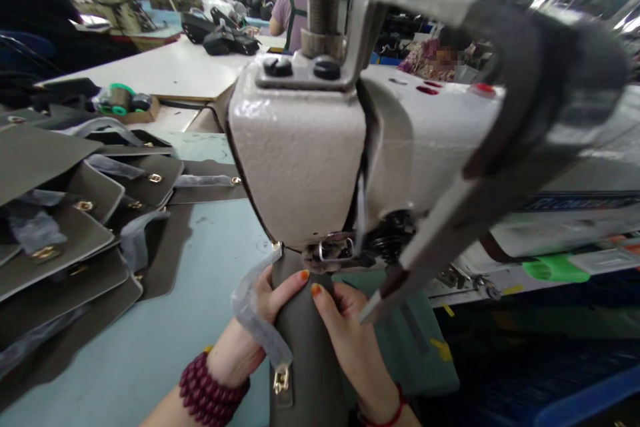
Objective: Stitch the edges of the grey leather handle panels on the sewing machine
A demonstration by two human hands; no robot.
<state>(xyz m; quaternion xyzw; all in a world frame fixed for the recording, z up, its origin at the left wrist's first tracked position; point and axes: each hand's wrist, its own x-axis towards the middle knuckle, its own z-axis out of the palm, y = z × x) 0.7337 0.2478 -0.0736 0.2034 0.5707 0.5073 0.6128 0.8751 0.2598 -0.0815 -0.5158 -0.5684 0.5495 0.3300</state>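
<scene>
Under the sewing machine (pixel 300 153) runs a grey leather-like panel (pixel 307 347), its far end by the presser foot area. My left hand (pixel 265 307) grips the panel's left edge, thumb lying on top, other fingers partly hidden beneath. Across that hand loops a strap (pixel 245 300) in cloudy film, and a gold buckle (pixel 281 380) sits near its lower end. On the panel's right side, my right hand (pixel 353 333) presses with its thumb, the fingers curled beside it. The needle is hidden from view.
Similar grey panels (pixel 50 240) with wrapped straps and gold fittings overlap on the pale blue table (pixel 200 340) at left. A grey bar (pixel 440 213) slants down near my right hand. Thread spools (pixel 120 99) stand behind. A person (pixel 293 10) works farther back.
</scene>
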